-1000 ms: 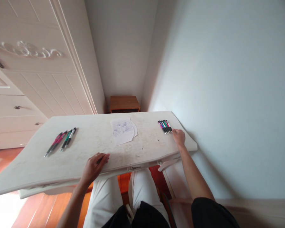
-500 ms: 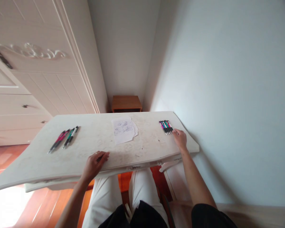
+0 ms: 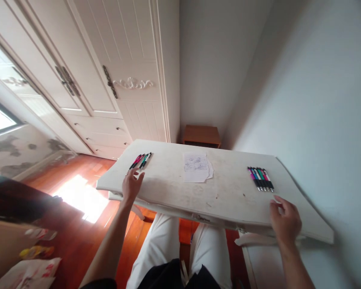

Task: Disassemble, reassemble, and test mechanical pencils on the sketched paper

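Right now I see my left hand (image 3: 132, 185) lying open on the near-left part of the scuffed white tabletop (image 3: 222, 192), fingers spread and reaching toward 12 o'clock, the fingertips just short of a small bunch of slim pens with pink, green and black barrels (image 3: 140, 161) — near, though I cannot tell if they touch. My right hand (image 3: 285, 221) sits at about 4 o'clock on the table's near edge, loosely curled, fingers resting on the surface and holding nothing. Just beyond it, toward 12 o'clock, lies a neat row of about 6 pens with purple, teal, green and pink grips (image 3: 260, 178), apart from the hand. Between the 2 pen groups — at the table's middle — lies a white sheet of paper with faint scribbles (image 3: 196, 167). White wardrobe doors (image 3: 114, 80) stand at 10 o'clock, and a small brown wooden cabinet (image 3: 202, 135) stands behind the table.
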